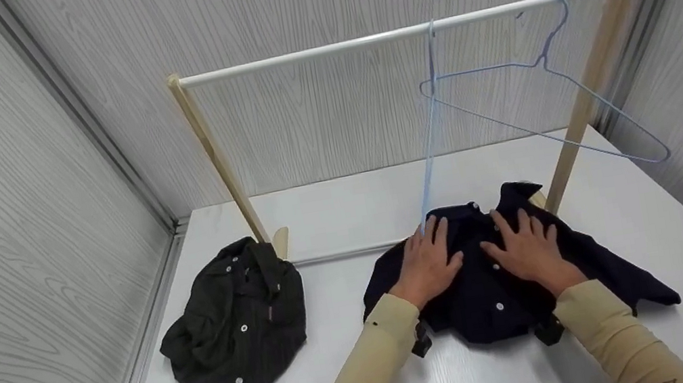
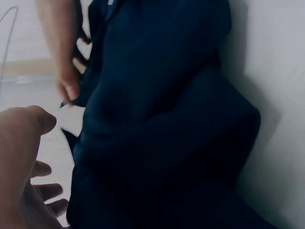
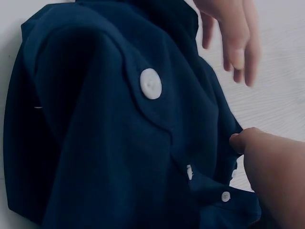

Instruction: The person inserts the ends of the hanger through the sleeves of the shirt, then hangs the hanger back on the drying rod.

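Note:
A navy blue shirt (image 1: 480, 310) with white buttons lies bunched on the white table. In the head view my left hand (image 1: 428, 268) lies over its left part, fingers spread and nearly straight. To the right of the button line, my right hand (image 1: 530, 254) also reaches onto the cloth with fingers spread. The left wrist view shows the left hand (image 2: 21, 157) with loose fingers beside the shirt (image 2: 157, 138). Through the right wrist view, the right thumb (image 3: 243, 140) touches the shirt's (image 3: 105, 143) edge; the other right fingers are hidden there.
Behind the shirt stands a rack with a white rail (image 1: 306, 54) and wooden posts (image 1: 220, 162). A light blue hanger (image 1: 509, 124) hangs at the right, another hanger (image 1: 431, 150) edge-on beside it. A dark green-grey shirt (image 1: 242, 323) lies crumpled at the left.

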`<state>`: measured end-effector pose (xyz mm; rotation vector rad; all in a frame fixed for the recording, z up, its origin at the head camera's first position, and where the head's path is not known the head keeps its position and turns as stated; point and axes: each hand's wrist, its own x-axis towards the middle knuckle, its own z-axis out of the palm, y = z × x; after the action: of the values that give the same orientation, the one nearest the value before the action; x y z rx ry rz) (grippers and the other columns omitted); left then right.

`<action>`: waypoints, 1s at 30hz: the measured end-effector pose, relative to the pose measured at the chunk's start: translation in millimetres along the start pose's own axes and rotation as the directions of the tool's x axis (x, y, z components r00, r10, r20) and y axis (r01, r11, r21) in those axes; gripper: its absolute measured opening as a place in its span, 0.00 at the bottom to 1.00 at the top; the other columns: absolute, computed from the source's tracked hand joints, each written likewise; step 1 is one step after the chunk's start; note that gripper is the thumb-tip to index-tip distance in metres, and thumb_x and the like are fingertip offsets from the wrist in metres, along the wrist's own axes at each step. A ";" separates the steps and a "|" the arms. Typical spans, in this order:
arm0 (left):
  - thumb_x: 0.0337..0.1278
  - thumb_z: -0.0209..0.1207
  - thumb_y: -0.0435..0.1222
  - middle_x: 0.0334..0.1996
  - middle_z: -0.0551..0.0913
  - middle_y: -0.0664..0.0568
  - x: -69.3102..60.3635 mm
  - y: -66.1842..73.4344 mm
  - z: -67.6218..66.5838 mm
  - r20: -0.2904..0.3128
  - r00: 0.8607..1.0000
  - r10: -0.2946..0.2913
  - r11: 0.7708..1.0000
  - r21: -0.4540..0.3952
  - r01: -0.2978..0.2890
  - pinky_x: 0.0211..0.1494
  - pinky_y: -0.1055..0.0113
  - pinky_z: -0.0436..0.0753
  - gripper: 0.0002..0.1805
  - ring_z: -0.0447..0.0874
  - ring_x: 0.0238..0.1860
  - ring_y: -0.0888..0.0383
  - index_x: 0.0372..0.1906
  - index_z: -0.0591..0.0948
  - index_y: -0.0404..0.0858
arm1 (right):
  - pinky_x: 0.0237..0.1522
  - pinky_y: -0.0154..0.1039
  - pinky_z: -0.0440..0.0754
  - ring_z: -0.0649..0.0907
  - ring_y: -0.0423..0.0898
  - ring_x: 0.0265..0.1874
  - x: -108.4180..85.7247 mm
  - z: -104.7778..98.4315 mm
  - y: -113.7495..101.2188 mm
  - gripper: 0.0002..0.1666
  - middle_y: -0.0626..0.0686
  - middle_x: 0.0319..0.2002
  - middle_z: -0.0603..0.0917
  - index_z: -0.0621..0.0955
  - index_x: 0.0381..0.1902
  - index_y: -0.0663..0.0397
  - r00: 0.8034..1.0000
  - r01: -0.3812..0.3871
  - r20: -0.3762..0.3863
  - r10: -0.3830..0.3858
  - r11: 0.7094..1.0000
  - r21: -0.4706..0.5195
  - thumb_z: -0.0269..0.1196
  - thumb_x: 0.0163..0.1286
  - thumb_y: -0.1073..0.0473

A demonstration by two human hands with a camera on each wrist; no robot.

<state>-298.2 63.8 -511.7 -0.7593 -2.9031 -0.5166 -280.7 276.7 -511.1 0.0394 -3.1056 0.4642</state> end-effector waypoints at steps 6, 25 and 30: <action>0.73 0.50 0.51 0.77 0.58 0.45 13.7 10.7 11.5 0.020 1.000 0.012 0.994 0.105 -0.014 0.71 0.52 0.70 0.37 0.61 0.76 0.51 0.78 0.55 0.41 | 0.61 0.79 0.59 0.66 0.81 0.63 6.2 2.7 1.4 0.45 0.81 0.69 0.57 0.46 0.80 0.52 0.996 -0.045 0.080 0.044 0.999 0.012 0.44 0.77 0.35; 0.71 0.51 0.54 0.44 0.87 0.53 20.3 8.0 53.1 -0.115 0.993 -0.033 0.981 0.188 0.054 0.41 0.61 0.80 0.39 0.83 0.41 0.55 0.79 0.53 0.47 | 0.38 0.65 0.78 0.81 0.67 0.36 -10.4 18.7 22.3 0.20 0.69 0.47 0.73 0.77 0.49 0.70 0.955 0.033 -0.296 0.023 0.983 0.180 0.54 0.75 0.55; 0.73 0.50 0.51 0.44 0.86 0.50 23.0 8.3 54.0 -0.134 0.987 -0.086 0.989 0.105 0.101 0.47 0.59 0.81 0.32 0.83 0.44 0.53 0.74 0.66 0.40 | 0.36 0.63 0.79 0.82 0.64 0.34 -14.8 16.6 25.5 0.14 0.64 0.40 0.79 0.81 0.43 0.64 0.934 0.086 -0.356 -0.022 0.983 0.163 0.55 0.74 0.58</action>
<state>-314.5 99.9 -555.8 -0.5546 -2.8290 -0.3920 -266.6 296.6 -534.6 0.0372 -2.6981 0.6617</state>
